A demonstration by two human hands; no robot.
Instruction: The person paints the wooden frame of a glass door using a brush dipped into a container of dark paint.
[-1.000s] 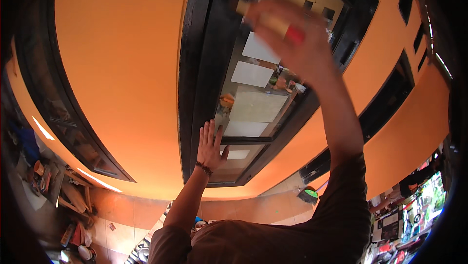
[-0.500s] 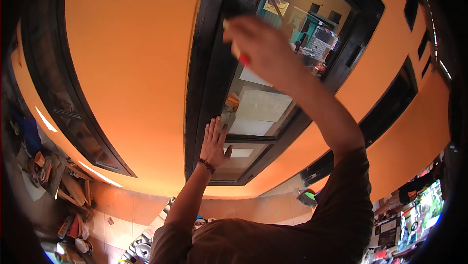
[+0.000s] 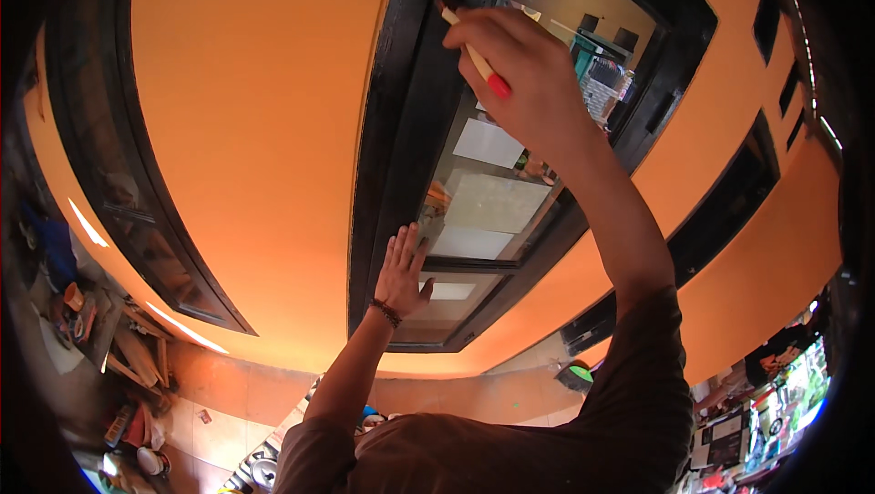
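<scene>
Raised high, my right hand point(image 3: 524, 70) is closed around a paintbrush point(image 3: 474, 56) with a pale wooden handle and a red end. The brush's dark head meets the left upright of a black window frame point(image 3: 401, 129); its bristles barely stand out against the black. Lower down, my left hand point(image 3: 401, 275) lies flat with fingers stretched out, against that same upright beside the lower glass. A beaded bracelet point(image 3: 386, 313) circles my left wrist. Through the glass pane point(image 3: 497, 198) I see pale sheets and reflections of a cluttered place.
Orange wall point(image 3: 246, 129) surrounds the frame. Another dark-framed window point(image 3: 137, 184) stands to the left, and a black frame point(image 3: 729, 221) lies along the wall on the right. Wooden pieces point(image 3: 137, 353) and clutter are at lower left. Pale floor tiles point(image 3: 219, 435) show below.
My right hand, blurred earlier, has shifted slightly right and down with the paintbrush, which now shows plainly. My left hand stays flat in nearly the same place.
</scene>
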